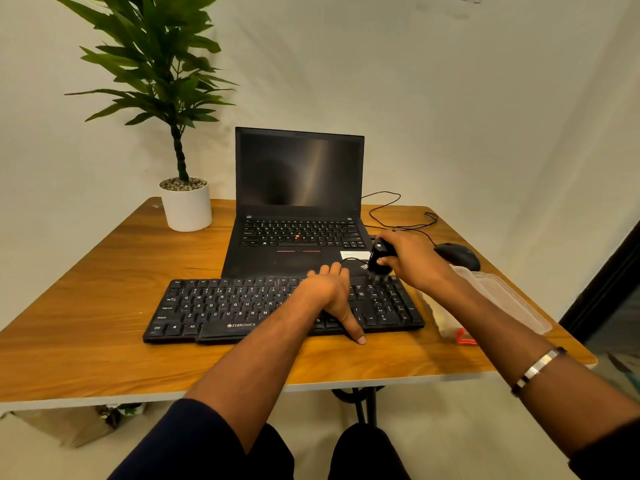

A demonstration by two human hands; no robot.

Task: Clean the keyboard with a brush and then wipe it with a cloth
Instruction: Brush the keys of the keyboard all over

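Note:
A black keyboard (221, 306) lies across the front of the wooden table (104, 306). My left hand (329, 299) rests flat on its right-middle part, fingers over the back edge and thumb on the front edge, holding it down. My right hand (412, 261) grips a small black brush (379, 261) upright, bristles down on the keys at the keyboard's back right corner. The bristles look blurred. A cloth is partly visible under a clear plastic lid (502, 299) at the right, with something pale yellow (443, 320) beneath.
An open black laptop (298, 209) stands right behind the keyboard. A potted plant in a white pot (187, 206) is at the back left. A black mouse (457, 256) with its cable lies behind my right hand. A red item (462, 337) sits near the right front edge.

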